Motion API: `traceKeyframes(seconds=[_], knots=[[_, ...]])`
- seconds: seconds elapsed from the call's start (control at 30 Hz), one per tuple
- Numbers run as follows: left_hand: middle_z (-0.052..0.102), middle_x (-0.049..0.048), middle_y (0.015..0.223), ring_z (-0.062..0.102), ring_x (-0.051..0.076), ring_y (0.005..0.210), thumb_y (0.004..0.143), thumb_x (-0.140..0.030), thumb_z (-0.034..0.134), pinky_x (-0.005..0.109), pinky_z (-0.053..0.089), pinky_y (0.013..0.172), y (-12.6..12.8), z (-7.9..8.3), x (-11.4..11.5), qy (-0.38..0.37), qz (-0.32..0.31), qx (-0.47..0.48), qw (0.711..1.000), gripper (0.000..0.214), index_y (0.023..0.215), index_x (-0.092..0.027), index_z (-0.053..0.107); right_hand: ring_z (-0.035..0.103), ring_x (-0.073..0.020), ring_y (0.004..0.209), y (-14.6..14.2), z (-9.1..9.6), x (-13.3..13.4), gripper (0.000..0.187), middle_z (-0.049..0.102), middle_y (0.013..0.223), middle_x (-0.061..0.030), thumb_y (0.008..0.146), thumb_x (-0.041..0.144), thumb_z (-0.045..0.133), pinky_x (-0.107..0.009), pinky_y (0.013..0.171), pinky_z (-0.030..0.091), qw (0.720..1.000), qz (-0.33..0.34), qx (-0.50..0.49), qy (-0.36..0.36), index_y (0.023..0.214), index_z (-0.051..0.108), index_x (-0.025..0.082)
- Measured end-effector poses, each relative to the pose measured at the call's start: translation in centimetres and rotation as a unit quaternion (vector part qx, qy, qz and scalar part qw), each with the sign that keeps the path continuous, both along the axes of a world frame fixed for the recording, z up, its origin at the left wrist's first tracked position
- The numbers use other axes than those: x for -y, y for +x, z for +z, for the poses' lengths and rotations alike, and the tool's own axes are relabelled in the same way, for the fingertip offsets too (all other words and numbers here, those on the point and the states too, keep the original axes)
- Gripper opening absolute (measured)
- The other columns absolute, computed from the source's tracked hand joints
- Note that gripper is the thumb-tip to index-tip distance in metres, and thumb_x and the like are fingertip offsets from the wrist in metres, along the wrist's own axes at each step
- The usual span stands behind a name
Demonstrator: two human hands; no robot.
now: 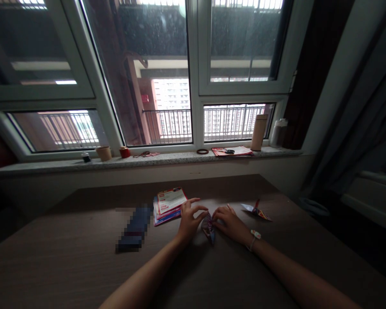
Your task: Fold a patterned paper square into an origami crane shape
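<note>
Between my two hands a small piece of folded patterned paper (208,229) stands on the dark table, its narrow point toward me. My left hand (190,218) pinches its upper left edge with thumb and index finger, the other fingers raised. From the other side, the curled fingers of my right hand (229,221) grip the paper's right edge; the fingertips partly cover it. A bracelet with a pale charm (255,234) is on my right wrist. Farther right lies a folded paper crane (256,210) with white, red and yellow parts.
A stack of printed sheets (171,201) lies behind my left hand, beside a pixelated dark oblong (134,227). The windowsill (180,158) holds a tan bottle (259,132), a clear bottle (278,133), scissors (228,151) on papers, a cup (103,153) and a red spool (125,152).
</note>
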State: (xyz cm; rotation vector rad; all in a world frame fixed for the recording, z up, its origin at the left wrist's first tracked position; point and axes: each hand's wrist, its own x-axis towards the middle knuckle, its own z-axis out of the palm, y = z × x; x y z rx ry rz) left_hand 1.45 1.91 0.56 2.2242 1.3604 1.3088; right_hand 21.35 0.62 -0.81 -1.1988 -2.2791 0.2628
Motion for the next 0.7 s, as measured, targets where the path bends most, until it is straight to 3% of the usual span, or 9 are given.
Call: traceKeyframes(seconds=[0.23,0.47,0.7], knots=[[0.058,0.0026,0.119,0.046,0.026,0.115,0.077,-0.025,0.072,0.046,0.034,0.101,-0.07,-0.3,-0.04,-0.027,0.02,-0.03,0.999,0.012,0.087,-0.03,0.074,0.055,-0.0193,0.102,0.04,0.21,0.1,0.009,0.062,0.097,-0.0003,0.09,0.03,0.055,-0.059,0.111,0.012,0.998,-0.042,0.025,0.042,0.089,0.062,0.024],[0.059,0.0011,0.12,0.042,0.029,0.119,0.075,-0.023,0.074,0.065,0.012,0.106,-0.1,-0.57,0.17,-0.066,0.059,-0.1,0.991,0.008,0.076,-0.03,0.074,0.054,-0.0193,0.102,0.08,0.13,0.0,0.009,0.062,0.097,-0.0005,0.089,0.029,0.055,-0.058,0.111,0.013,0.998,-0.048,0.023,0.046,0.086,0.062,0.023],[0.06,0.0008,0.122,0.043,0.031,0.12,0.071,-0.023,0.077,0.072,0.007,0.103,-0.43,-0.94,0.27,-0.1,0.053,-0.139,0.984,0.008,0.071,-0.03,0.074,0.055,-0.0178,0.097,0.07,0.1,-0.05,0.008,0.06,0.096,-0.0012,0.086,0.024,0.055,-0.055,0.111,0.016,0.999,-0.033,-0.007,0.016,0.085,0.062,0.022]])
